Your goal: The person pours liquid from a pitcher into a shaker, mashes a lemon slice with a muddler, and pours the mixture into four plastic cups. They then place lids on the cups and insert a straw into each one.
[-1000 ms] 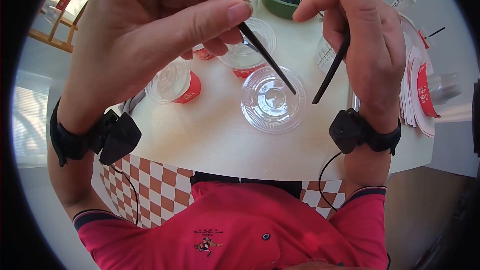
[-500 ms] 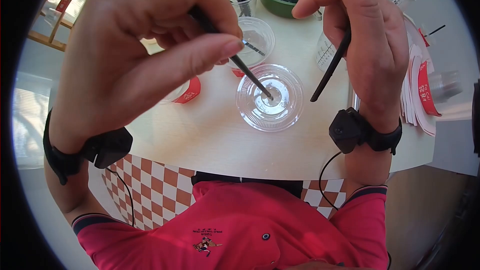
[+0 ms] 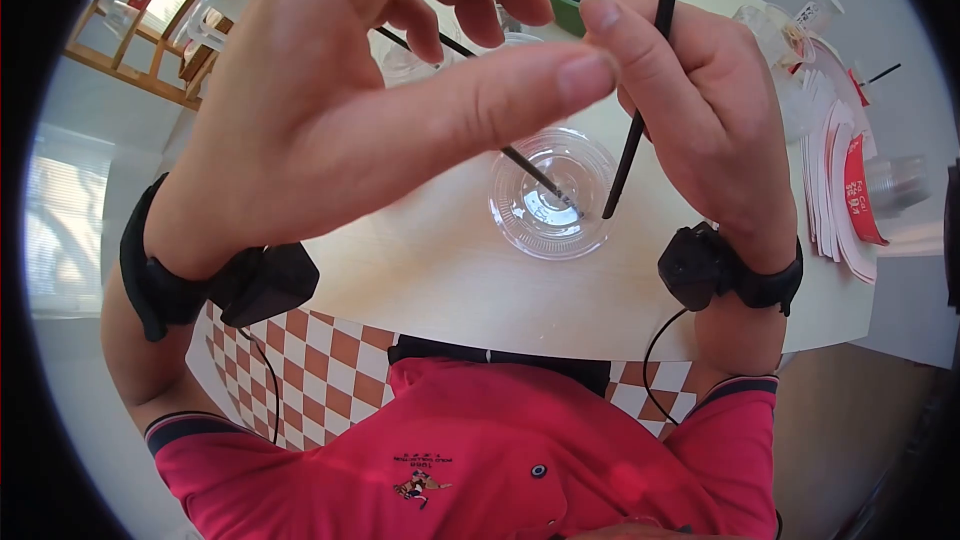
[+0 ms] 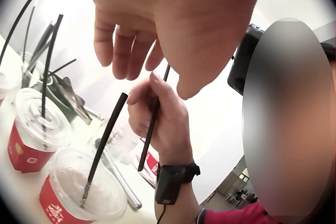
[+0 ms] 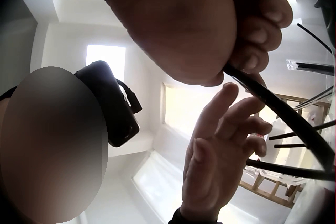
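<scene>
My left hand [image 3: 330, 130] hovers with fingers spread and thumb extended, holding nothing. Below it, a black straw [image 3: 530, 168] slants through the clear lid [image 3: 555, 240] of a cup; the left wrist view shows this straw [image 4: 107, 140] leaning in the lidded red-and-clear cup [image 4: 55, 203]. Another black straw [image 3: 625, 165] is gripped in my right hand [image 3: 710, 130], its lower end pointing down beside the lid. In the right wrist view, the fingers of my right hand [image 5: 194, 29] curl round that straw [image 5: 283, 108], near my open left hand [image 5: 212, 166].
Behind the hands is a green bowl [image 3: 570, 15] of wrapped items. Another lidded cup [image 4: 31, 153] with a straw stands beside the near one. Pink-white paper sleeves [image 3: 825, 170] and stacked clear cups [image 3: 895, 185] are at the right; a wooden rack [image 3: 150, 55] is at the far left.
My left hand has let go of its straw, which now stands in the lid, and has moved right with fingers spreading. My right hand has tilted slightly inward, still holding its straw.
</scene>
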`<move>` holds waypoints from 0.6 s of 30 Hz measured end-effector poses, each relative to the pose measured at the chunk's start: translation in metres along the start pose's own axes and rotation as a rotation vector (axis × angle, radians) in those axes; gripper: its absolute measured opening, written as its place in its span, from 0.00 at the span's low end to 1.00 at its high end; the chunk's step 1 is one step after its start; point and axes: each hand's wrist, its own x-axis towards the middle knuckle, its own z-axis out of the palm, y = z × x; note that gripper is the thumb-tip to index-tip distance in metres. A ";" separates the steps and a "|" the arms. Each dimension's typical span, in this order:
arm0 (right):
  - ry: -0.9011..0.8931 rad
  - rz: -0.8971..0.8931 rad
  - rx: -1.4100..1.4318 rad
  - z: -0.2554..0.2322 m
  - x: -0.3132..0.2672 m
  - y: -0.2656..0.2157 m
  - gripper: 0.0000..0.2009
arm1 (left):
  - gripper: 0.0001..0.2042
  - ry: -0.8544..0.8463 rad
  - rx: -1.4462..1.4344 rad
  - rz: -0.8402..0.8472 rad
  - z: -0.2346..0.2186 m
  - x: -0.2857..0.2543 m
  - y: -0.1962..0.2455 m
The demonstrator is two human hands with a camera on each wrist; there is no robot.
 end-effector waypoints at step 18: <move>-0.210 -0.037 -0.110 0.004 -0.010 -0.015 0.10 | 0.09 0.004 -0.026 -0.436 -0.085 -0.043 0.018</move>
